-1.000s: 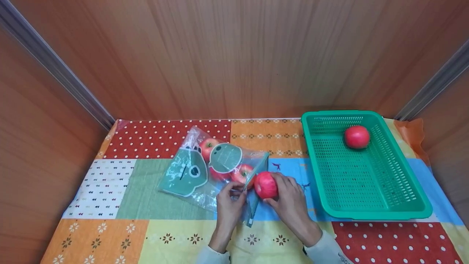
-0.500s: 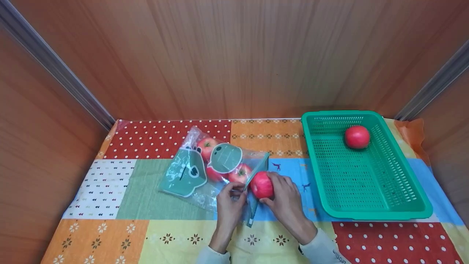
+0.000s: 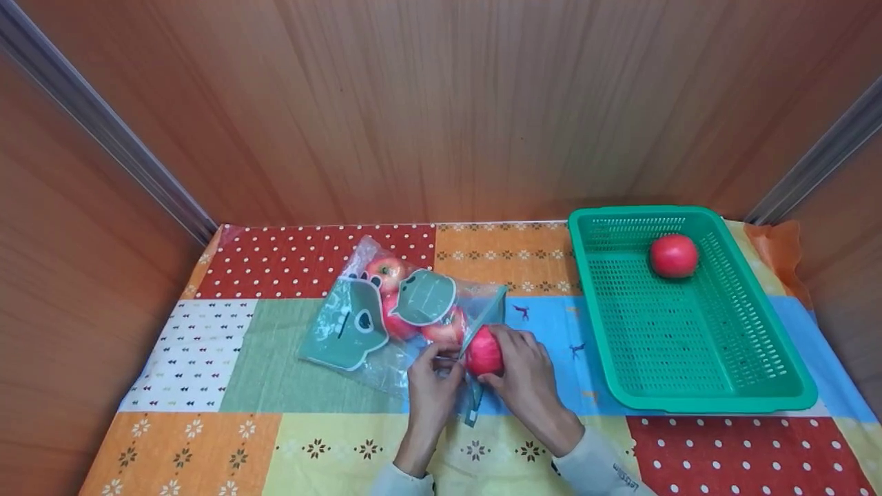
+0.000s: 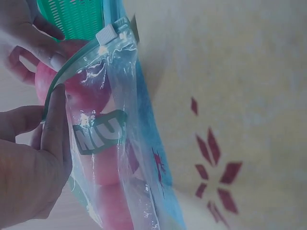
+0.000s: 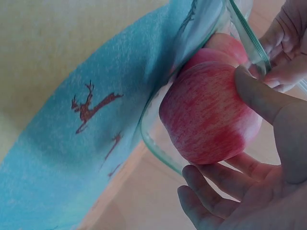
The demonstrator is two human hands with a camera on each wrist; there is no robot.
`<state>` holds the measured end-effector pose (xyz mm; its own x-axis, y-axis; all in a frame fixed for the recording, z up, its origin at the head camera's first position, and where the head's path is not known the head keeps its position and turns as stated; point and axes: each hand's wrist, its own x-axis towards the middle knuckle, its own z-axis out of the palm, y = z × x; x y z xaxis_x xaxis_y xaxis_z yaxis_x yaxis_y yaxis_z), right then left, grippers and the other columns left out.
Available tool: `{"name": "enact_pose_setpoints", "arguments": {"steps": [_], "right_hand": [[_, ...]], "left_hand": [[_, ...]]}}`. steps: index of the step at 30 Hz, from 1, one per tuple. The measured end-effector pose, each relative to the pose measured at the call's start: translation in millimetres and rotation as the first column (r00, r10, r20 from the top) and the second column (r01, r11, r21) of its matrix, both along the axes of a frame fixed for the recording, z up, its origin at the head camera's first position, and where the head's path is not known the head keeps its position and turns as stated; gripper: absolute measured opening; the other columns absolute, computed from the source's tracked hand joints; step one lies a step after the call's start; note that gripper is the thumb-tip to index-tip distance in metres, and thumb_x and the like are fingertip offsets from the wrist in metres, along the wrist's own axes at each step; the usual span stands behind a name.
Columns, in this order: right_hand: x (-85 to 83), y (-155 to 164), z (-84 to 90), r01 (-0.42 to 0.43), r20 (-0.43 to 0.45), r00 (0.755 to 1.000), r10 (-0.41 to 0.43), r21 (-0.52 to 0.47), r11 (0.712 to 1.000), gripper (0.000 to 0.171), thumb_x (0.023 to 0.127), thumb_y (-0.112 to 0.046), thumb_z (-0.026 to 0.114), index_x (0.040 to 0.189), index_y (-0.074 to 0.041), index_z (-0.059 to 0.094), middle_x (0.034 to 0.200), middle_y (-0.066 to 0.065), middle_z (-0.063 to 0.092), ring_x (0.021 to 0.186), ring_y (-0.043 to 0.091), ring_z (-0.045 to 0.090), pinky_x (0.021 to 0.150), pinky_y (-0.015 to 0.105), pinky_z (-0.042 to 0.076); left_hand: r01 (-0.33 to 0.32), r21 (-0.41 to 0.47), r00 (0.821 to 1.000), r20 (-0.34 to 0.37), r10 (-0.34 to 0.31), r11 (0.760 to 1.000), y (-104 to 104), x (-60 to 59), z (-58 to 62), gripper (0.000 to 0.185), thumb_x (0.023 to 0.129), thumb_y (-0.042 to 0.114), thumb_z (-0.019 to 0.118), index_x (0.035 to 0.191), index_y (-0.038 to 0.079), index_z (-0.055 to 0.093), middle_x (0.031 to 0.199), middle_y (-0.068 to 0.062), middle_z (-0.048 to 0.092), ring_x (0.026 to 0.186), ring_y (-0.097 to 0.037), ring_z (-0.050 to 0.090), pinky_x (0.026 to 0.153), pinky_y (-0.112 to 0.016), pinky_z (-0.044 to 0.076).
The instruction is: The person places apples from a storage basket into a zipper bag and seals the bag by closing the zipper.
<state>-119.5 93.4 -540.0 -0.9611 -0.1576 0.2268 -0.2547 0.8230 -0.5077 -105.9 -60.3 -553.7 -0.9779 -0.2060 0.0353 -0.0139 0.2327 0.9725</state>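
Note:
A clear zip bag [image 3: 351,324] with green cartoon prints lies on its side on the cloth, its mouth facing right. Inside it are several red apples [image 3: 386,273]. My left hand [image 3: 433,386] pinches the green zip edge of the mouth between thumb and fingers. My right hand [image 3: 527,375] grips another red apple [image 5: 208,112], thumb on one side and fingers on the other. That apple sits in the mouth of the bag, partly past the zip edge, right up against the apples inside. A white slider [image 4: 106,34] shows at one end of the zip.
To the right stands a green perforated basket [image 3: 710,406] with a single red apple [image 3: 674,256] near its back. A patchwork cloth [image 3: 324,448] covers the table. Wood-grain panels [image 3: 441,110] close off the back and both sides.
My right hand has moved left, carrying its apple from just outside the bag into the mouth. The apples inside have shifted left. My left hand has stayed on the zip edge.

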Motion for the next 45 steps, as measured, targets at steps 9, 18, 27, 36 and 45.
{"name": "enact_pose_setpoints", "arguments": {"steps": [9,18,27,36,45], "right_hand": [[-0.6,-6.1,-7.0,-0.045,-0.067,0.997,0.047,0.028,0.999,0.078,0.07,-0.017,0.101,0.138,-0.007,0.063,0.135,0.015,0.069,0.118,0.033,0.06,0.092,0.051,0.054],[-8.7,-10.2,-8.8,-0.04,-0.053,0.998,0.041,0.022,0.999,0.076,0.072,-0.016,0.099,0.137,-0.007,0.061,0.131,0.013,0.071,0.116,0.031,0.063,0.094,0.05,0.054],[-15.0,-16.4,-10.3,-0.039,-0.046,0.998,0.039,0.011,0.999,0.068,0.073,-0.012,0.098,0.131,-0.007,0.062,0.124,0.014,0.073,0.113,0.032,0.062,0.091,0.05,0.055],[-17.7,-21.9,-12.8,-0.03,-0.021,0.999,0.03,-0.029,0.999,0.069,0.075,-0.013,0.097,0.133,-0.007,0.059,0.128,0.014,0.071,0.117,0.034,0.061,0.094,0.053,0.056],[-15.8,-22.6,-18.7,-0.022,-0.039,0.999,0.021,-0.04,0.999,0.067,0.076,-0.013,0.096,0.134,-0.005,0.064,0.13,0.017,0.059,0.117,0.035,0.054,0.094,0.05,0.056]], "left_hand": [[-0.007,0.014,1.0,-0.005,0.007,1.0,1.1,-0.4,2.6,0.024,0.09,-0.005,0.077,0.112,0.004,0.073,0.104,-0.008,0.071,0.09,-0.02,0.069,0.079,-0.027,0.062],[0.006,0.018,1.0,0.009,-0.006,1.0,-0.1,0.3,4.5,0.024,0.092,-0.003,0.076,0.114,0.003,0.073,0.105,-0.008,0.071,0.089,-0.02,0.07,0.076,-0.029,0.063],[-0.002,0.019,0.999,0.042,0.001,1.0,-0.8,0.3,6.5,0.023,0.092,-0.003,0.076,0.114,0.004,0.073,0.106,-0.008,0.072,0.09,-0.02,0.07,0.08,-0.029,0.063],[-0.012,0.029,1.0,0.022,0.011,1.0,-2.2,0.9,4.7,0.022,0.092,-0.002,0.076,0.113,0.004,0.074,0.104,-0.008,0.072,0.09,-0.02,0.069,0.08,-0.028,0.063],[-0.02,0.02,1.0,0.011,0.02,1.0,-3.8,1.5,3.7,0.021,0.092,-0.001,0.076,0.112,0.004,0.074,0.102,-0.007,0.073,0.089,-0.019,0.069,0.083,-0.029,0.062]]}}
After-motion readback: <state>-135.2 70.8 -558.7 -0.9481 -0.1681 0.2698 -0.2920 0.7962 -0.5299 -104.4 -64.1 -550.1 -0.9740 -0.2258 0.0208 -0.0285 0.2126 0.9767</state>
